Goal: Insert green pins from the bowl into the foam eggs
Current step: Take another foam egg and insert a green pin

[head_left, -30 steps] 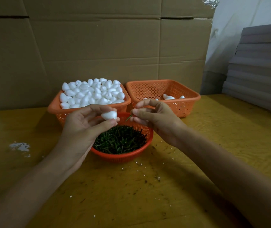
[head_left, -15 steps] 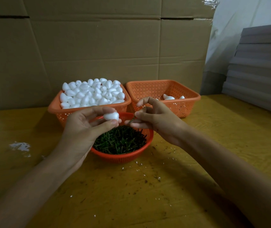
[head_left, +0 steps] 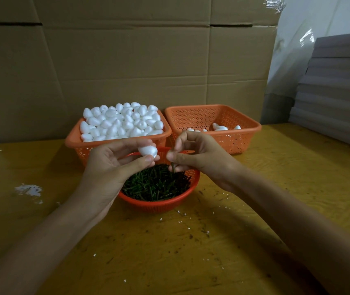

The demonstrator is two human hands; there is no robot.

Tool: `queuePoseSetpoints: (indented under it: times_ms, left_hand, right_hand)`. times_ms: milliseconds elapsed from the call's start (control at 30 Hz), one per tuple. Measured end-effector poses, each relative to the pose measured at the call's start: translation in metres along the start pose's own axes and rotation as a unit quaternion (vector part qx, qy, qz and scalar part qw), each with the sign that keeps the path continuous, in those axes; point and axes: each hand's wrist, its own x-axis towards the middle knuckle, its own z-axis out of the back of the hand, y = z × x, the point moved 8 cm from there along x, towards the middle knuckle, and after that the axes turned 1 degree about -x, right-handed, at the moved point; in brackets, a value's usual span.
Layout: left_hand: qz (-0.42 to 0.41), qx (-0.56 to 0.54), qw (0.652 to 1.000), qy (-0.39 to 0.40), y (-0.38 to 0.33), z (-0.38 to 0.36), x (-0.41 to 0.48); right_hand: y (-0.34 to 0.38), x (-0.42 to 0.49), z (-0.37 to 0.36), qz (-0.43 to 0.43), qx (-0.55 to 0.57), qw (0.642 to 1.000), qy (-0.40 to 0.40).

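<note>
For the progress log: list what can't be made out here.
Head view, three gaps:
Green pin: mostly covered by fingers of the right hand; its tip is unseen.
Foam egg: thumb and fingers of the left hand cover part of it; any hole is hidden.
Right basket: its near wall and the right hand hide how many eggs lie inside.

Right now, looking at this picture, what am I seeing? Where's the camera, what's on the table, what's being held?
No machine here: a person's two bare hands, filmed by one head-worn camera looking forward and down. On the wooden table stands a red bowl of green pins; behind it two orange baskets, the left basket heaped with white foam eggs, the right basket holding a few. The left hand holds one foam egg between thumb and fingers. The right hand pinches a green pin over the bowl, beside the egg, not yet in it.
</note>
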Motion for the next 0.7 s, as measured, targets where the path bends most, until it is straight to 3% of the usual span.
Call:
queuePoseSetpoints:
  times_ms: [233,700]
  left_hand:
    - [-0.005,0.021,1.000,0.008,0.0002,-0.0029,-0.0006]
    - [-0.009,0.013,1.000,0.004,-0.0007,-0.0025,-0.0009]
  right_hand:
    - [-0.0030,0.0004,0.0066,-0.012,0.043,0.999,-0.010]
    - [-0.0053,0.0010,0.0059,-0.017,0.004,1.000,-0.011]
